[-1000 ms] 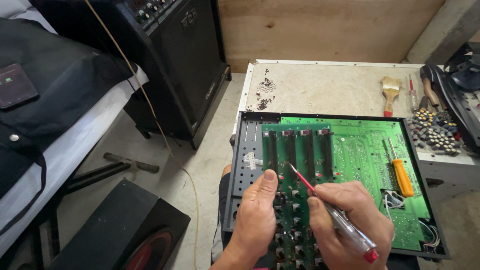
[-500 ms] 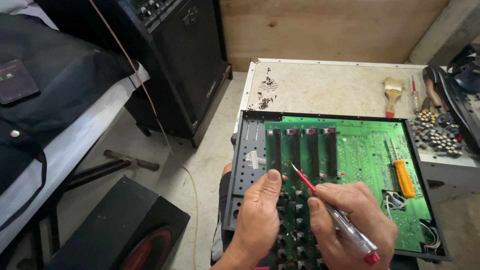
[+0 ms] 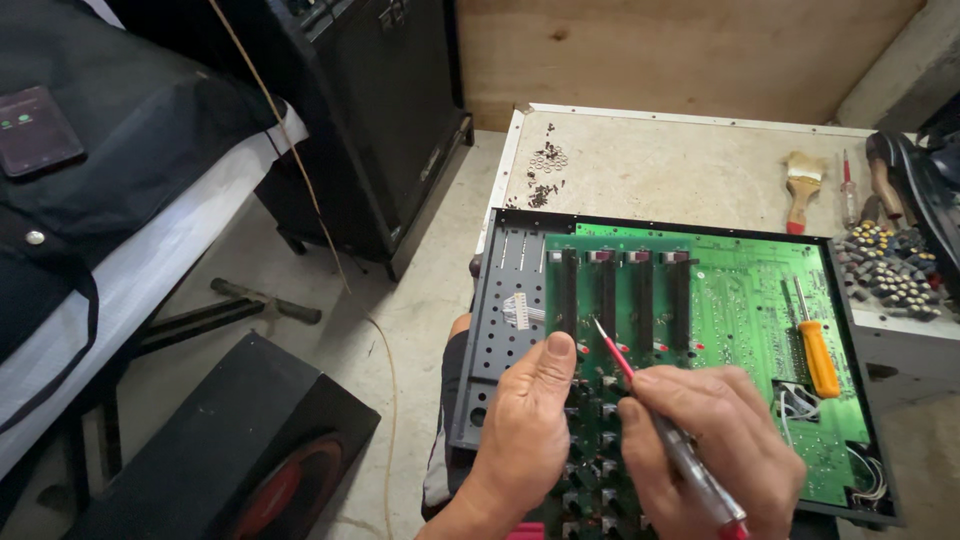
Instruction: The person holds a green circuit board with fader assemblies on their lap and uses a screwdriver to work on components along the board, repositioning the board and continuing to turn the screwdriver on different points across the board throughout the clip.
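Note:
An opened black chassis holds a large green circuit board with black slider strips. My right hand grips a thin red-shafted screwdriver with a clear handle, its tip touching the board near the sliders. My left hand rests flat on the board's near left part, thumb beside the shaft. An orange-handled screwdriver lies loose on the board's right side.
A pale worktop carries small loose screws, a paintbrush and a pile of knobs. A black speaker cabinet stands at the back, another speaker lies on the floor, and a phone rests on dark cloth.
My view has shifted slightly; both hands stay on the board, with the red screwdriver tip holding about the same spot.

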Demonstrator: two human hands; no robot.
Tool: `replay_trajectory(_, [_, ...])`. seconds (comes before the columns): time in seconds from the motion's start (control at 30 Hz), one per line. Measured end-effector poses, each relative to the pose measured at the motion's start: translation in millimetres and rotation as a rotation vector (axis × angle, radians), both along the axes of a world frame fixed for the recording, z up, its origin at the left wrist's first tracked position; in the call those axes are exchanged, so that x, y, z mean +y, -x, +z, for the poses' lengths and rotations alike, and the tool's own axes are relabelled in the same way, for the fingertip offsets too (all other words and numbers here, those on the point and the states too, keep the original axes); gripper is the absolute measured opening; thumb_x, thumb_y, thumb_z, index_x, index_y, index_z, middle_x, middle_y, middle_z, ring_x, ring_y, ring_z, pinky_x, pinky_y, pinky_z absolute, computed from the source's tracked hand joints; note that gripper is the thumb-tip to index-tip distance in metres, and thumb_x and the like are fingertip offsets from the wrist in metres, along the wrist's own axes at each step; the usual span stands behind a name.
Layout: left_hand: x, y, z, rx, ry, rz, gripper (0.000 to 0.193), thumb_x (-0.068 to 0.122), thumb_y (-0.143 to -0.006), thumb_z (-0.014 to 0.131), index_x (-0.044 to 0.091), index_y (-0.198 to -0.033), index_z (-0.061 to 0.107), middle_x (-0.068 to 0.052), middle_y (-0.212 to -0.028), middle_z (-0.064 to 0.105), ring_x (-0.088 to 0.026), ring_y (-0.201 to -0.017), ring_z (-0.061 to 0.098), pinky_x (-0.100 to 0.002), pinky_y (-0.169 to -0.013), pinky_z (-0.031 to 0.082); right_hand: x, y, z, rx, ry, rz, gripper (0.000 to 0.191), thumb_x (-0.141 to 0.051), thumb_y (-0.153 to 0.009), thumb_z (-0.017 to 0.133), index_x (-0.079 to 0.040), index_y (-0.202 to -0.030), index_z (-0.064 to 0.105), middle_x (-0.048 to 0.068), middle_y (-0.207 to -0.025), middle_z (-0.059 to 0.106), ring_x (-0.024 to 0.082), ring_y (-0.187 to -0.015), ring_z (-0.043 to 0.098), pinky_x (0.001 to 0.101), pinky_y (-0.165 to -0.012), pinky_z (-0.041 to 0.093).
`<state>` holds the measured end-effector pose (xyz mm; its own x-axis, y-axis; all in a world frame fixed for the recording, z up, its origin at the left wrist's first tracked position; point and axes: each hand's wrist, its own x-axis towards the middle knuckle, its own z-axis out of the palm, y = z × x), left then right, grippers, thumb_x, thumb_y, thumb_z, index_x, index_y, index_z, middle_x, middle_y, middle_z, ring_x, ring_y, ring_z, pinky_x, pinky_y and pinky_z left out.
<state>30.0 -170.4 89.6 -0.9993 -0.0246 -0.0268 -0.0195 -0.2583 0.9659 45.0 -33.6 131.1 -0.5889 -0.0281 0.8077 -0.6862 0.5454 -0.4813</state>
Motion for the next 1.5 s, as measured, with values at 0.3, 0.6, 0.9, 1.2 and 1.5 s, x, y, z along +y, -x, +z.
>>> replay_trajectory(0.3, [0,0,-1,-0.018,-0.02,-0.011,0.05,0.046,-0.107,0.043,0.004,-0.093,0.065,0.004,-0.079,0.058,-0.007,-0.074,0.048,-0.025,-0.067,0.044,2,0,-7,-0.003,0.104,0.01,0.021,0.007,-0.08,0.075,0.001,-0.097,0.065,0.014,-0.09,0.073,0.022,-0.08,0.072,0.0324,-0.077,0.057])
replay_trajectory(0.6, [-1,-1,0,-0.016,-0.044,-0.003,0.049,0.045,-0.106,0.044,0.003,-0.092,0.066,0.003,-0.08,0.06,-0.007,-0.075,0.05,-0.025,-0.069,0.045,6,-1,-21,-0.03,0.142,-0.002,0.017,0.008,-0.086,0.073,0.001,-0.1,0.065,0.014,-0.094,0.073,0.018,-0.077,0.072,0.0277,-0.075,0.057])
replay_trajectory(0.9, [-2,-3,1,-0.019,0.0,-0.011,0.05,0.047,-0.107,0.043,0.005,-0.09,0.063,0.004,-0.077,0.052,-0.007,-0.074,0.044,-0.026,-0.066,0.041,3,-3,-16,-0.067,0.139,-0.007,0.019,0.006,-0.084,0.075,0.002,-0.101,0.067,0.014,-0.095,0.074,0.021,-0.084,0.072,0.0286,-0.077,0.057])
replay_trajectory(1.2, [-3,-2,-5,-0.025,0.026,-0.002,0.051,0.048,-0.106,0.043,0.005,-0.087,0.062,0.005,-0.076,0.051,-0.007,-0.072,0.043,-0.025,-0.064,0.04,2,-1,-7,0.012,0.005,0.011,0.023,0.005,-0.078,0.078,-0.001,-0.098,0.067,0.013,-0.092,0.073,0.022,-0.081,0.072,0.0312,-0.076,0.057])
replay_trajectory(1.5, [0,12,-21,-0.1,-0.278,-0.043,0.05,0.045,-0.105,0.045,0.001,-0.107,0.07,-0.002,-0.093,0.069,-0.009,-0.082,0.059,-0.024,-0.076,0.05,17,-1,-35,-0.252,0.317,0.07,0.022,-0.002,-0.095,0.069,-0.004,-0.116,0.062,0.01,-0.103,0.074,0.014,-0.089,0.07,0.0264,-0.081,0.056])
